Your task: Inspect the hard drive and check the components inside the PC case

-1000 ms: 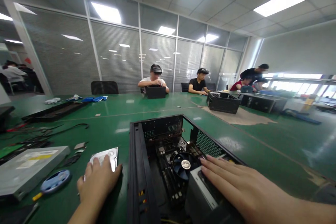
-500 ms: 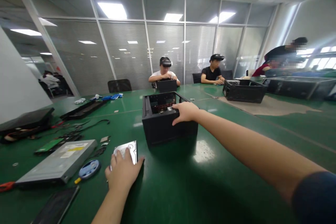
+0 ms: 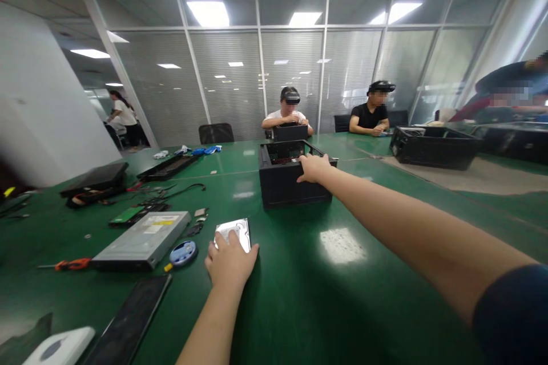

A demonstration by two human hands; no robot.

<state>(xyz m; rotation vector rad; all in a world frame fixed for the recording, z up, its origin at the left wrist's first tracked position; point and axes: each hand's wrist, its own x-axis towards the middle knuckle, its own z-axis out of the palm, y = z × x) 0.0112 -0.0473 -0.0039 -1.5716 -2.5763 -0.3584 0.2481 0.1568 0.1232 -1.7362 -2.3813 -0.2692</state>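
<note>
My left hand [image 3: 231, 262] lies over a silver hard drive [image 3: 242, 232] on the green table. Its thumb is at the drive's right side and its fingers span the top and left, partly hiding it. My right arm reaches far forward. At its end my right hand [image 3: 315, 167] grips the upper edge of a black computer case [image 3: 293, 185], thumb on the outer wall and fingers over the rim. The case is open at the top; its inside shows only in part.
Left of the drive are a blue round object [image 3: 183, 253], an optical drive [image 3: 145, 234], an orange-handled screwdriver [image 3: 73, 264], a dark flat panel [image 3: 131, 319] and a green circuit board [image 3: 128, 215]. Two people sit opposite. Another black case [image 3: 436, 148] stands on cardboard at right.
My view has turned left, so things appear further right. The computer case is a little farther away, with my right hand still on its edge. My left hand stays on the hard drive.
</note>
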